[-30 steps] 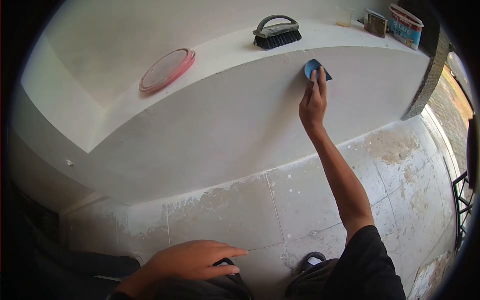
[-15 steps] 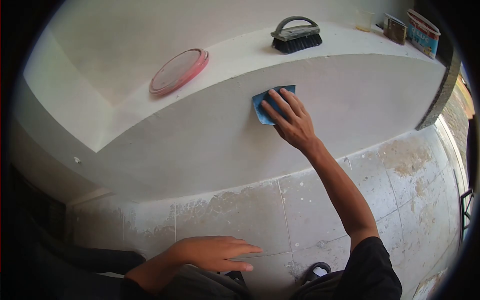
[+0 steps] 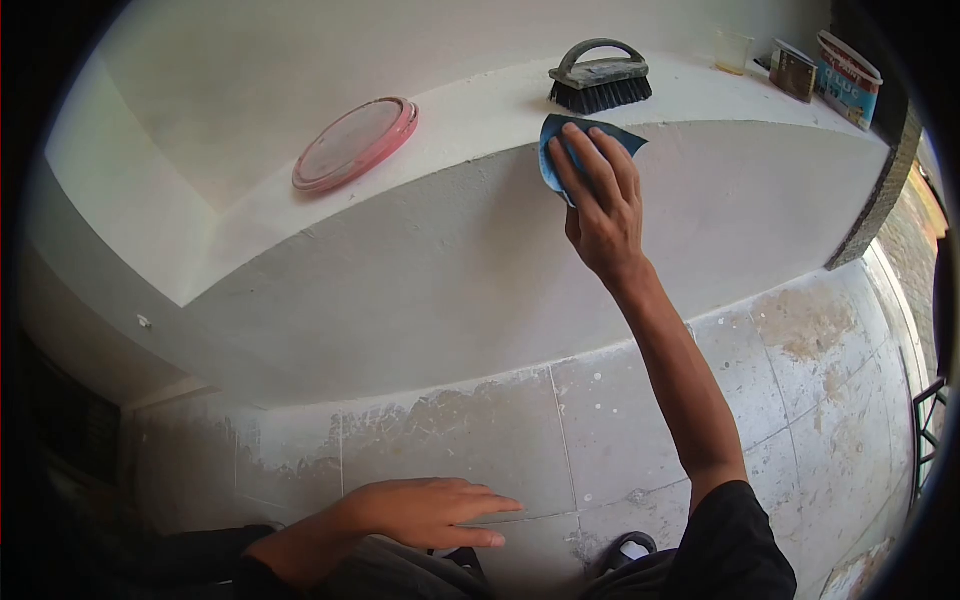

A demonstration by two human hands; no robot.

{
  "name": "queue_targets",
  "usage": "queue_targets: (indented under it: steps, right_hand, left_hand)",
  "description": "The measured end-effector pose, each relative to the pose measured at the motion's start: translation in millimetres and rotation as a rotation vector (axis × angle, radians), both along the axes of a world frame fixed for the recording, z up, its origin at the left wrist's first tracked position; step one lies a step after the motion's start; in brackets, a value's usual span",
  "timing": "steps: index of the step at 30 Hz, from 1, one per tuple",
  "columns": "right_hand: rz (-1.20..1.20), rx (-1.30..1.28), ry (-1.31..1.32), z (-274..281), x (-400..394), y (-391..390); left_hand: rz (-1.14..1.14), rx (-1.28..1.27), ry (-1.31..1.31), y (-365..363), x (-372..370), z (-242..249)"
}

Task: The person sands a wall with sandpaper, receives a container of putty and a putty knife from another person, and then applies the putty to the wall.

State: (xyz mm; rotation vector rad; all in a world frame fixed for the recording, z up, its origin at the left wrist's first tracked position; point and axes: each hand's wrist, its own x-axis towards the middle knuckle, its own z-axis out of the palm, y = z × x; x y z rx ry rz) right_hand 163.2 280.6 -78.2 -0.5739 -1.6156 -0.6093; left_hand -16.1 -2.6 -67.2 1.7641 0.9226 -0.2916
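Observation:
My right hand [image 3: 603,205] presses a blue sheet of sandpaper [image 3: 553,128] against the upper part of the white wall face [image 3: 440,270], just under the ledge's edge. Its fingers lie over the sheet, whose corners curl out past them. Directly above, on the ledge, stands a scrubbing brush [image 3: 600,82] with a grey handle and black bristles, apart from the hand. My left hand [image 3: 430,512] hovers low over my lap, holding nothing, its fingers stretched out and thumb apart.
On the ledge [image 3: 470,105], a round pink-rimmed lid [image 3: 352,148] lies to the left. At the right end stand a clear cup [image 3: 733,52], a small brown container [image 3: 792,72] and a blue-and-red tub [image 3: 848,82]. Stained floor tiles [image 3: 460,425] run along the wall's foot.
My right hand has slid the sandpaper up and slightly right along the wall, toward the ledge edge. My left hand stays in nearly the same place. The view has shifted slightly.

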Motion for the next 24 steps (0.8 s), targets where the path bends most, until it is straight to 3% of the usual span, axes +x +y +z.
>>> queue_targets:
  steps: [12, 24]
  right_hand:
    - [-0.082, -0.113, -0.027, 16.2, -3.5, -9.2]
    - [0.051, -0.102, -0.154, 18.4, -42.2, -23.8]
  left_hand:
    - [-0.008, 0.011, -0.01, -4.5, 4.0, 5.1]
    - [-0.032, -0.011, 0.032, 0.2, 9.5, -0.6]
